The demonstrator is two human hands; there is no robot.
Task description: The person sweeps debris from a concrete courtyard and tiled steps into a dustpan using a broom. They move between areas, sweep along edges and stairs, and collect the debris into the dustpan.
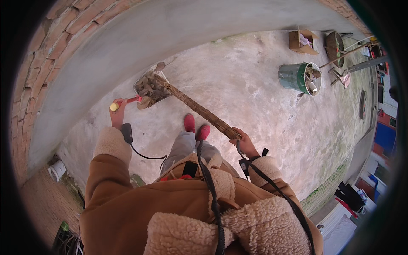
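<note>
Left hand (118, 112) around red handle (132, 100), dustpan (143, 76) just beyond; right hand (243, 140) around stalk bundle (196, 107).

No lettering or numbers can be read.

Free passage: floor (248, 89) between the brown pole (199, 109) and the green bucket (291, 76). Obstacles: the pole, slanting to the dustpan (143, 76); the wall (127, 49) beyond it.

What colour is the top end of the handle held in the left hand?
The handle's top end is pale yellow, seen best in the head view.
</note>
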